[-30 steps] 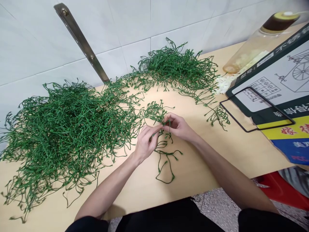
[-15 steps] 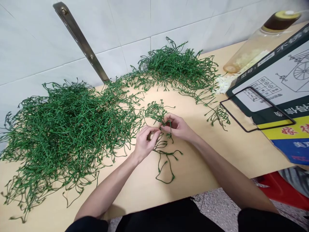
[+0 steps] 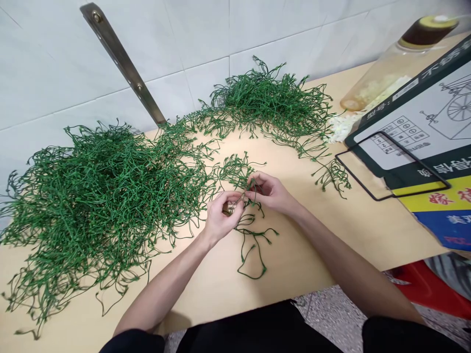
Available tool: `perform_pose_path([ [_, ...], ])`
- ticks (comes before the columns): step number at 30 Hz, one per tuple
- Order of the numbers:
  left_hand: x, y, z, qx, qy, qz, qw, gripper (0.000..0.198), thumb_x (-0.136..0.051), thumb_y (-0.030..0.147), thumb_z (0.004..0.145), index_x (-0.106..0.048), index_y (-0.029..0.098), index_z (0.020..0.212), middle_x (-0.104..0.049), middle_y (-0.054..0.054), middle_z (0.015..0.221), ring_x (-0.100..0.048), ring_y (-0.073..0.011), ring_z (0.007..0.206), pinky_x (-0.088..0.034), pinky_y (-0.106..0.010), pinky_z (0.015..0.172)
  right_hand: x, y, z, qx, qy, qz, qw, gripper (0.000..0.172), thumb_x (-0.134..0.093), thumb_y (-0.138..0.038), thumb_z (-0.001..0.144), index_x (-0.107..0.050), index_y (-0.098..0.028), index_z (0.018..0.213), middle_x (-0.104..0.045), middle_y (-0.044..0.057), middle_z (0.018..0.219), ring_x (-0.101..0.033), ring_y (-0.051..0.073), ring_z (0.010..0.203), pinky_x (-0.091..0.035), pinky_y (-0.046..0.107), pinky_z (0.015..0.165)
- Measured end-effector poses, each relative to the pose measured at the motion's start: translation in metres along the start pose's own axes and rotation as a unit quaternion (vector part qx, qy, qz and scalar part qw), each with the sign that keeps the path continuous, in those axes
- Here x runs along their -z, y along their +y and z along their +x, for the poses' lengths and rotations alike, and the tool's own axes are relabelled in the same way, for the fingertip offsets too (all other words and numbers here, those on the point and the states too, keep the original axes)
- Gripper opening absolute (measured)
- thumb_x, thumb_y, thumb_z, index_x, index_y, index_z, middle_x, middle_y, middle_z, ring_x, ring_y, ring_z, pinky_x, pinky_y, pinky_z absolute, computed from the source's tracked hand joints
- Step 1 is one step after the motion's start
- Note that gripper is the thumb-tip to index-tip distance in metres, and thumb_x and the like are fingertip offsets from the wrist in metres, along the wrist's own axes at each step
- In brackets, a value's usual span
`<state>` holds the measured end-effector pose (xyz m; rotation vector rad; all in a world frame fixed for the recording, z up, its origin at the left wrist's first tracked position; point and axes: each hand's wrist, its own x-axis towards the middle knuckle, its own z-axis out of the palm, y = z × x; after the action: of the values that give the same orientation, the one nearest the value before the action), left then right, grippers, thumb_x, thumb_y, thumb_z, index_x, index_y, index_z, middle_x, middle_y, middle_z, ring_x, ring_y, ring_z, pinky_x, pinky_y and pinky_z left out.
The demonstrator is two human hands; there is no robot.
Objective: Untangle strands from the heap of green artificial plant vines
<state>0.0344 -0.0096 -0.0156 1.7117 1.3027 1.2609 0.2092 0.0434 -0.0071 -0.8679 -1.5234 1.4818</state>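
My left hand and my right hand meet over the middle of the table, thumbs and forefingers pinched close together. Between them is a thin green plastic stem with small knobbed ends, partly hidden by the fingertips. Several loose green stems lie just below the hands, one bent into a loop. Directly beyond the fingers spreads a small cluster of the same stems. To the left of my left hand lies a large tangled heap of green stems.
A second heap of stems lies against the tiled wall. On the right are a printed cardboard sheet, a black wire frame, a clear bottle with a dark cap and small white pieces. A metal bracket leans on the wall.
The fingertips have shifted slightly against each other around the stem, with the left thumb moving a little up toward the forefinger. The heaps have not moved.
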Motion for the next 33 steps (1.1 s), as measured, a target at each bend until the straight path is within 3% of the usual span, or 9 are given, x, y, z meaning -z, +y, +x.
perform_pose_path([
  [3,0.0,-0.001,-0.002,0.046,-0.008,-0.031,0.998,0.014,-0.058,0.024,0.089,-0.062,0.018,0.101,-0.072,-0.003,0.077,-0.065,-0.0097,0.062,-0.049,-0.017,0.053,0.0,0.004,0.0,0.002,0.009,-0.005,1.0,0.036,-0.078,-0.044,0.074,-0.054,-0.021,0.089,-0.052,-0.005,0.069,-0.042,0.01,0.056,-0.035,0.025,0.053],
  [5,0.0,-0.001,-0.002,0.043,-0.009,-0.044,0.998,0.014,-0.057,0.024,0.091,-0.061,0.018,0.103,-0.072,-0.003,0.08,-0.067,-0.0099,0.066,-0.051,-0.018,0.059,0.0,0.006,0.001,-0.001,0.014,-0.005,1.0,0.035,-0.079,-0.041,0.073,-0.055,-0.021,0.088,-0.052,-0.005,0.068,-0.042,0.01,0.056,-0.035,0.025,0.053],
  [11,0.002,0.0,0.004,-0.094,0.026,-0.053,0.994,0.005,-0.064,0.019,0.087,-0.069,0.017,0.088,-0.071,-0.007,0.086,-0.067,-0.0158,0.088,-0.056,-0.028,0.08,-0.001,0.004,0.0,-0.003,0.007,0.013,1.0,0.031,-0.079,-0.033,0.073,-0.055,-0.021,0.087,-0.055,-0.004,0.071,-0.048,0.011,0.06,-0.038,0.026,0.058],
  [13,0.002,0.001,0.005,-0.11,0.018,-0.09,0.99,0.008,-0.064,0.018,0.087,-0.071,0.017,0.09,-0.073,-0.009,0.091,-0.069,-0.017,0.093,-0.057,-0.03,0.084,-0.001,0.002,0.001,0.001,0.007,0.017,1.0,0.03,-0.078,-0.032,0.073,-0.055,-0.021,0.087,-0.057,-0.003,0.072,-0.049,0.011,0.062,-0.04,0.026,0.06],
  [20,0.006,0.005,0.001,-0.048,-0.046,-0.131,0.989,0.021,-0.06,0.023,0.091,-0.074,0.019,0.106,-0.074,-0.011,0.112,-0.07,-0.02,0.105,-0.056,-0.035,0.097,0.003,0.003,0.001,-0.006,-0.005,0.037,0.999,0.032,-0.079,-0.038,0.073,-0.057,-0.021,0.088,-0.059,-0.002,0.073,-0.053,0.011,0.061,-0.043,0.026,0.058],
  [26,0.01,-0.003,-0.002,-0.014,-0.066,-0.158,0.985,0.042,-0.063,0.031,0.09,-0.06,0.021,0.131,-0.07,-0.012,0.124,-0.067,-0.0237,0.112,-0.05,-0.039,0.103,0.003,0.002,0.001,-0.013,0.009,0.058,0.998,0.033,-0.08,-0.042,0.072,-0.057,-0.02,0.084,-0.063,0.0,0.074,-0.058,0.012,0.064,-0.046,0.026,0.06],
  [33,0.007,-0.003,-0.002,-0.018,-0.048,-0.139,0.989,0.062,-0.061,0.026,0.092,-0.036,0.029,0.148,-0.066,-0.011,0.131,-0.066,-0.0148,0.095,-0.049,-0.036,0.1,0.002,-0.003,0.0,-0.024,0.009,0.057,0.998,0.032,-0.081,-0.037,0.071,-0.058,-0.021,0.085,-0.064,-0.002,0.072,-0.057,0.012,0.062,-0.047,0.026,0.057],
])
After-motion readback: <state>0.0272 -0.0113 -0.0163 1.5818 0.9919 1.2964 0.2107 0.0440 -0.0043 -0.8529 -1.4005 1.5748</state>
